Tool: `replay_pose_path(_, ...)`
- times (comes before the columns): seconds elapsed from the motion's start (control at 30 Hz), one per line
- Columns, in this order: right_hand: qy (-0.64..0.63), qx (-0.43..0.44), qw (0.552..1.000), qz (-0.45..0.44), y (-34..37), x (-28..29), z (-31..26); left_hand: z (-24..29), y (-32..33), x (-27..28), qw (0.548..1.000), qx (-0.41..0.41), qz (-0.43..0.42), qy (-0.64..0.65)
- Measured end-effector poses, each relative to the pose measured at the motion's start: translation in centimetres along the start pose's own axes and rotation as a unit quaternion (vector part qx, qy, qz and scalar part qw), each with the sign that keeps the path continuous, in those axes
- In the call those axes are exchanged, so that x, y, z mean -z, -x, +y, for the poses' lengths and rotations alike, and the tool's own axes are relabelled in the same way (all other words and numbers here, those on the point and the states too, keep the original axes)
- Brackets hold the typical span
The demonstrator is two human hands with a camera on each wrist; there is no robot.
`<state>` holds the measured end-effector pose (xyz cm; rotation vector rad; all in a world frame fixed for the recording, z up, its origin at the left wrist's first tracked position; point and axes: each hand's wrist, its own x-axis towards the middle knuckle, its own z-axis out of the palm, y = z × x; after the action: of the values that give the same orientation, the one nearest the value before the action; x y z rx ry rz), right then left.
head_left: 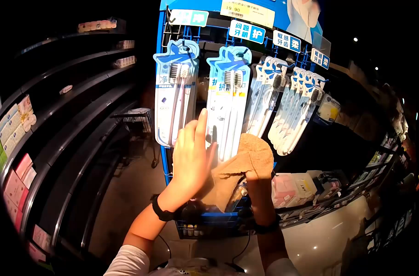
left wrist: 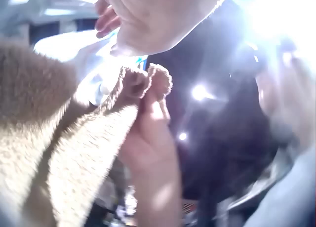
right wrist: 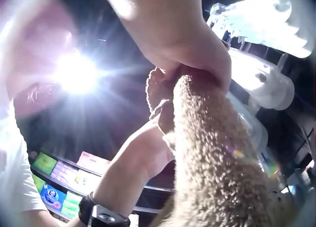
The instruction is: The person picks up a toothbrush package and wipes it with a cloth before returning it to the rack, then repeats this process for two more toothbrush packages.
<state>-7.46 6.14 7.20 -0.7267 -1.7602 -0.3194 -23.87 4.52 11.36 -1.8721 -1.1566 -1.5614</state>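
Observation:
My left hand [head_left: 191, 158] is raised in front of the hanging toothbrush packs, fingers extended upward and index fingertip beside the edge of the second toothbrush pack [head_left: 228, 106]. To its left hangs another toothbrush pack [head_left: 165, 110]. My right hand [left wrist: 155, 128] grips a brown fuzzy cloth [head_left: 232, 177], which drapes over most of that hand in the head view and hangs down below the packs. From the right wrist, the cloth's thick pile [right wrist: 212, 153] bunches under the right hand. The left hand [left wrist: 163, 17] shows above the cloth in the left wrist view.
More toothbrush packs [head_left: 264, 94] hang in rows at the right of the blue rack. A blue-edged basket [head_left: 209, 216] sits below. Dark shelves [head_left: 57, 110] curve along the left, a cart [head_left: 142, 117] stands behind, and boxed goods [head_left: 290, 188] line the lower right.

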Motion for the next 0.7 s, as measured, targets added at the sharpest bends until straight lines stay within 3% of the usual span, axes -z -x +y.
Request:
replay_pose_path(0.03, -0.011, -0.057, 0.998, 0.004, 0.5, 0.4, 0.0, 0.4, 0.4, 0.2, 0.993, -0.006, 0.01, -0.117)
replay_pose_path(0.07, -0.311, -0.275, 0.907, 0.066, 1.1, 0.6, -0.1, 0.7, 0.7, 0.1, 0.993, -0.015, 0.011, -0.121)
replay_pose_path(0.1, -0.382, -0.282, 0.877, 0.066, 2.1, 1.3, 1.2, 1.0, 1.0, 0.0, 0.992, -0.024, 0.01, -0.124)
replay_pose_path(0.13, -0.03, -0.194, 0.98, -0.023, 4.0, 1.7, 3.2, 1.5, 1.0, 0.1, 0.997, -0.055, -0.009, -0.052)
replay_pose_path(0.17, 0.326, -0.079, 0.935, -0.114, 5.6, 2.0, 4.5, 2.1, 1.0, 0.0, 0.995, -0.086, -0.038, 0.015)
replay_pose_path(0.2, -0.079, -0.137, 0.983, 0.093, 4.3, 2.6, 4.0, 2.7, 0.9, -0.2, 0.991, -0.087, -0.076, 0.071)
replay_pose_path(0.23, -0.075, -0.144, 0.983, 0.09, 2.8, 3.4, 3.8, 3.3, 0.6, -0.5, 0.981, -0.087, -0.113, 0.128)
replay_pose_path(0.3, -0.186, -0.24, 0.947, 0.104, 0.0, 4.8, 3.9, 4.3, -0.2, -1.5, 0.971, -0.045, -0.148, 0.18)
replay_pose_path(0.33, -0.32, -0.331, 0.879, 0.12, -1.4, 5.1, 4.3, 4.3, -0.6, -2.3, 0.974, -0.036, -0.139, 0.177)
replay_pose_path(0.37, -0.445, -0.411, 0.784, 0.133, -2.2, 5.2, 4.6, 4.1, -0.9, -3.2, 0.976, -0.028, -0.128, 0.172)
replay_pose_path(0.43, -0.37, -0.386, 0.833, 0.138, -2.3, 4.0, 3.9, 3.6, -1.2, -4.8, 0.983, -0.012, -0.12, 0.137)
replay_pose_path(0.5, -0.401, -0.266, 0.868, 0.119, -2.1, 3.5, 3.7, 3.2, -1.3, -5.8, 0.986, -0.016, -0.115, 0.12)
replay_pose_path(0.57, -0.454, -0.23, 0.851, 0.128, -1.3, 3.6, 3.4, 3.4, -0.9, -5.8, 0.985, -0.012, -0.12, 0.126)
replay_pose_path(0.6, -0.297, -0.169, 0.934, 0.102, -1.1, 4.3, 3.1, 3.5, -0.6, -5.7, 0.983, -0.01, -0.124, 0.135)
replay_pose_path(0.63, -0.13, -0.097, 0.984, 0.072, -0.9, 4.8, 3.2, 3.5, -0.3, -5.6, 0.983, -0.003, -0.126, 0.131)
replay_pose_path(0.67, -0.093, -0.119, 0.988, 0.042, -0.8, 4.9, 3.3, 3.5, -0.1, -5.6, 0.981, 0.009, -0.142, 0.132)
replay_pose_path(0.7, -0.267, -0.199, 0.94, 0.072, -0.8, 5.0, 3.2, 3.4, 0.0, -5.7, 0.978, 0.02, -0.157, 0.133)
